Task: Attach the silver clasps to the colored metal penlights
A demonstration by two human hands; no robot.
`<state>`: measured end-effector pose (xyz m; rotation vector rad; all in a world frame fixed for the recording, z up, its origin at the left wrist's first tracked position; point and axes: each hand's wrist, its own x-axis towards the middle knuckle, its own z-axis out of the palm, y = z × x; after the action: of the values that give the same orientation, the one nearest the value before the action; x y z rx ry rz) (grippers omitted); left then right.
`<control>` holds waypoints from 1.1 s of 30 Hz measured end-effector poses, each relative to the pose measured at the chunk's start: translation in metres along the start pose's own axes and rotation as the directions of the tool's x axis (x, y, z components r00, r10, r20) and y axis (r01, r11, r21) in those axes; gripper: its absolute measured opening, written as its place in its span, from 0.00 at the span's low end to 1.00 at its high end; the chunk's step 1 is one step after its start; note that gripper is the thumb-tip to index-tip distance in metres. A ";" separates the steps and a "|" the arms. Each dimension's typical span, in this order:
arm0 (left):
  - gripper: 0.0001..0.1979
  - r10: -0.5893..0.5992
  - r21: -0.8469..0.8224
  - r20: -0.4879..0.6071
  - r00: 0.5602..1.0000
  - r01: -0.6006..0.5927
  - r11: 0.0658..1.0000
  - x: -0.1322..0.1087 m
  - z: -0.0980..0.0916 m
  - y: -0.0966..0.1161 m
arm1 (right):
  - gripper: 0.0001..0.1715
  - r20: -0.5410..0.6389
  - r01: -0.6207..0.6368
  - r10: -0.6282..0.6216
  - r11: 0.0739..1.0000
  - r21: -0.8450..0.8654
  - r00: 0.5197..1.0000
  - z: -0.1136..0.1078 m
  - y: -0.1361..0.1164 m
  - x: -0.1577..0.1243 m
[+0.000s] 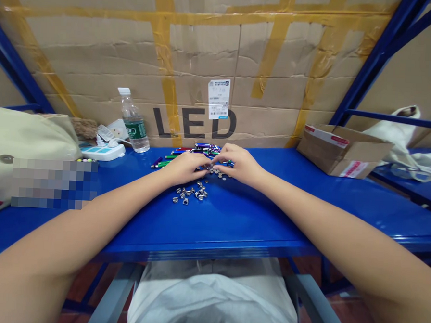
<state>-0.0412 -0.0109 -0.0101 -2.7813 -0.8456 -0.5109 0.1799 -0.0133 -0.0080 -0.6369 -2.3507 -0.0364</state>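
Over the middle of the blue table (255, 221), my left hand (186, 169) and my right hand (240, 163) meet with their fingertips close together. Both are closed in a pinch around something small and shiny (210, 166), too small to name. Small silvery round pieces (221, 175) lie under and beside my right fingers. Nearer to me, below my left hand, is a loose scatter of shiny metal pieces (200, 194), some hollow. Just behind the hands lies a pile of colored pens (176, 155), green, blue, red and purple, partly covered by my fingers.
A water bottle (135, 123) and a white power strip (104, 151) stand at the back left, near a pale bag (29, 137). At the right is an open cardboard box (341, 149). A large taped carton (192, 49) marked LED walls off the back, between blue metal posts (380, 59).
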 end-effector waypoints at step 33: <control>0.10 0.004 0.025 -0.019 1.000 -0.004 1.000 -0.002 0.004 -0.008 | 0.09 0.504 -0.338 0.378 0.925 -0.173 0.776 -0.008 0.010 0.000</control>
<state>-0.0456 -0.0042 -0.0141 -2.7503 -0.8361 -0.5222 0.1894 -0.0064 -0.0034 -1.2629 -2.7101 0.2622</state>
